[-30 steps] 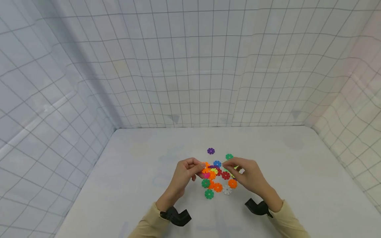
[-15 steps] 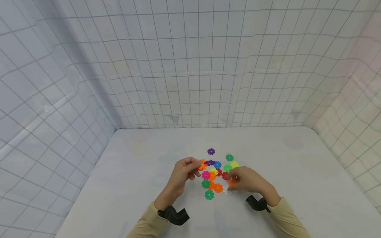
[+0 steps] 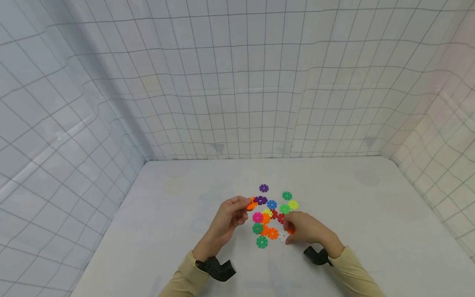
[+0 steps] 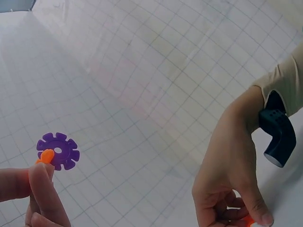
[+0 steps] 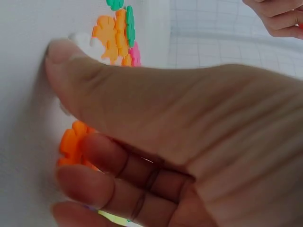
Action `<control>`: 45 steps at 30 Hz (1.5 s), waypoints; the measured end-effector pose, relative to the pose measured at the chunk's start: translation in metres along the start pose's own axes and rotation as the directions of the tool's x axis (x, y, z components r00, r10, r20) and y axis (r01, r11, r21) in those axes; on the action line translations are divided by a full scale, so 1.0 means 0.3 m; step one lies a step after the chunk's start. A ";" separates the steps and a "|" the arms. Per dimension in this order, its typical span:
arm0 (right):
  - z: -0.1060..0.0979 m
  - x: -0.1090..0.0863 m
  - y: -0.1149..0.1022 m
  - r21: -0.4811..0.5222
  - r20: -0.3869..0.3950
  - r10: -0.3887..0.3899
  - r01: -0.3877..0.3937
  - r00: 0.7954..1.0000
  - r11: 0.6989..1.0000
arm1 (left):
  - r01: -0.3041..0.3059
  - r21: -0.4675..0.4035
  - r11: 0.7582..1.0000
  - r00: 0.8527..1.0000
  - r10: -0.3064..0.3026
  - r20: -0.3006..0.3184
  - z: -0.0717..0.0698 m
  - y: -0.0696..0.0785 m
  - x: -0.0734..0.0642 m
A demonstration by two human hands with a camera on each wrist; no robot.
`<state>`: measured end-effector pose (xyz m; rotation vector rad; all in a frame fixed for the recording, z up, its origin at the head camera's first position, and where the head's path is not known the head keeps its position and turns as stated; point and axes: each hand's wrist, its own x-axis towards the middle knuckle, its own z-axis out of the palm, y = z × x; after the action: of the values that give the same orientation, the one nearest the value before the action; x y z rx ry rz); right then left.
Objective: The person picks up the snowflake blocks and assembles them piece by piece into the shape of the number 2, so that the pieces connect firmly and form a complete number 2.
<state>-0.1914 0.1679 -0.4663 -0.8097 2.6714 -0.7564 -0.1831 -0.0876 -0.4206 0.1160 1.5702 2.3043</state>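
Note:
In the head view my left hand (image 3: pixel 229 216) pinches an orange notched plastic disc (image 3: pixel 251 204) between thumb and fingers, above the table. A purple notched disc (image 4: pixel 65 156) is joined to it, standing crosswise beyond the fingertips. My right hand (image 3: pixel 306 227) is down at the right side of the disc pile, thumb and fingers spread apart. In the right wrist view its thumb lies over a white disc (image 5: pixel 87 45), and its bent fingertips touch an orange disc (image 5: pixel 72 144) on the table. The hand hides part of both discs.
Several loose discs lie around the hands, among them a blue one (image 3: pixel 271 204), a pink one (image 3: pixel 257 217), a dark green one (image 3: pixel 262 242) and a purple one (image 3: pixel 264 188) farther back. A gridded white curtain (image 3: pixel 237 103) encloses the white table (image 3: pixel 178 181).
My right hand has come away from the joined discs and moved down to the white and orange discs. The left hand keeps the orange and purple pair, lifted slightly.

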 end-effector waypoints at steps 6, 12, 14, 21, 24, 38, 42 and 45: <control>-0.002 0.008 0.004 0.017 0.016 -0.011 0.010 1.000 1.000 | 0.040 -0.086 0.996 0.999 -0.041 -0.013 -0.001 0.000 0.002; -0.002 0.021 0.023 0.035 0.012 -0.027 0.026 1.000 0.999 | 0.031 -0.114 0.993 0.999 -0.034 -0.022 -0.007 -0.001 0.004; 0.000 0.024 0.032 0.047 0.018 -0.022 0.021 1.000 0.999 | 0.028 -0.117 0.993 0.999 -0.031 -0.021 -0.008 -0.002 0.005; 0.006 0.018 0.052 0.261 0.101 -0.016 -0.011 0.995 0.965 | 0.026 -0.110 0.994 0.999 -0.028 -0.023 -0.009 -0.003 0.012; 0.001 0.009 0.061 0.311 0.091 -0.015 -0.015 0.996 0.950 | 0.029 -0.109 0.994 0.999 -0.031 -0.025 -0.010 -0.001 0.014; -0.110 -0.008 -0.031 0.759 -0.143 -0.034 0.132 0.989 0.638 | 0.057 -0.102 0.993 0.998 -0.061 -0.031 -0.016 0.000 0.010; -0.130 -0.013 -0.071 0.792 -0.205 -0.011 0.173 0.979 0.586 | 0.051 -0.078 0.996 0.998 -0.054 -0.040 -0.014 -0.002 0.010; -0.131 -0.018 -0.094 0.783 -0.240 0.030 0.175 0.970 0.597 | 0.007 0.001 1.000 0.999 -0.007 -0.036 -0.016 -0.004 0.009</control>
<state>-0.1891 0.1669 -0.4177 -0.5798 2.0439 -1.9793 -0.1866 -0.0908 -0.4239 0.0693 1.5872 2.3128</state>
